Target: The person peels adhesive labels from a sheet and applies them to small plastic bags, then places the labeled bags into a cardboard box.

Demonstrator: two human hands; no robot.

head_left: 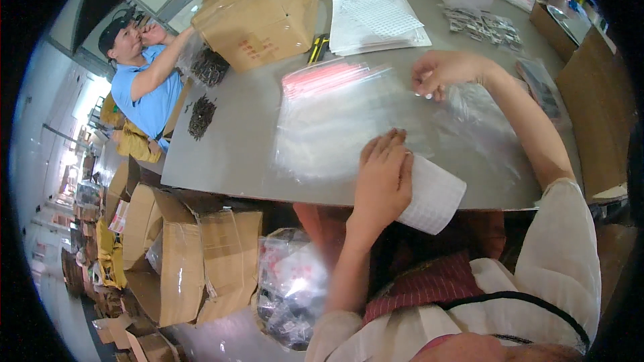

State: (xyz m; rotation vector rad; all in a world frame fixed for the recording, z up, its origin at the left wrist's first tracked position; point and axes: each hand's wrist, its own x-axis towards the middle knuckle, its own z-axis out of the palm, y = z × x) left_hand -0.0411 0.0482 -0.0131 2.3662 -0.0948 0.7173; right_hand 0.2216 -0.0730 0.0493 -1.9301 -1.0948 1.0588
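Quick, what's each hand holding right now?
Left hand: on the white sheet's edge; whether gripping cannot be told.
Right hand: closed, pinching small white pieces.

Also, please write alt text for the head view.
A person's left hand rests on a white sheet near clear plastic bags with red strips, while the right hand holds small white pieces at its fingertips over a grey table. At the table's left end, a co-worker in a blue shirt is beside a cardboard box.
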